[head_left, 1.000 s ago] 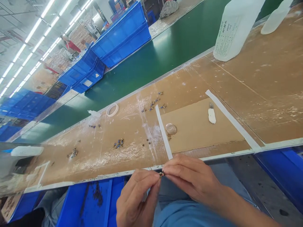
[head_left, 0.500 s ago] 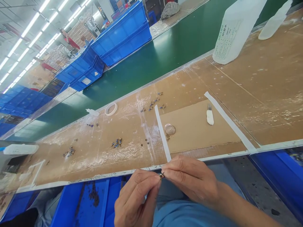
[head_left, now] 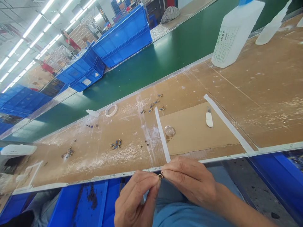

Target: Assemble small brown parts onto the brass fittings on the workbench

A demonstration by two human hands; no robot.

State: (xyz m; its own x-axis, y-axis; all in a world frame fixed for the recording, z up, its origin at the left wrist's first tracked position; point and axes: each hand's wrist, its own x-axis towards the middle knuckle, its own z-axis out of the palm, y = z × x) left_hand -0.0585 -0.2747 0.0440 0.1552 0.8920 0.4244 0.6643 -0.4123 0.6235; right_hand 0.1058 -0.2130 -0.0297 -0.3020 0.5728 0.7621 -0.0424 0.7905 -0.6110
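Note:
Both hands meet just in front of the bench's near edge, fingertips pinched around one small gold-and-dark metal part (head_left: 161,176). My left hand (head_left: 138,195) grips it from the left between thumb and forefinger. From the right, my right hand (head_left: 191,178) pinches its other side; the fingers cover much of it, so its exact kind is unclear. Beyond the hands, a small round clear dish (head_left: 169,131) sits on a cardboard sheet (head_left: 189,135). A white-handled tool with a flat metal end (head_left: 209,118) lies on the same sheet.
Small blue-and-gold parts lie in a pile (head_left: 116,144) and in a loose group (head_left: 151,106). A tape roll (head_left: 111,110) and a big labelled bottle (head_left: 233,37) stand on the bench. Behind runs a green conveyor belt (head_left: 132,72) with blue crates (head_left: 123,37) beyond.
The camera view has shifted slightly. Both hands keep their pinch on the small metal part, which looks slightly turned; the things on the bench have stayed put.

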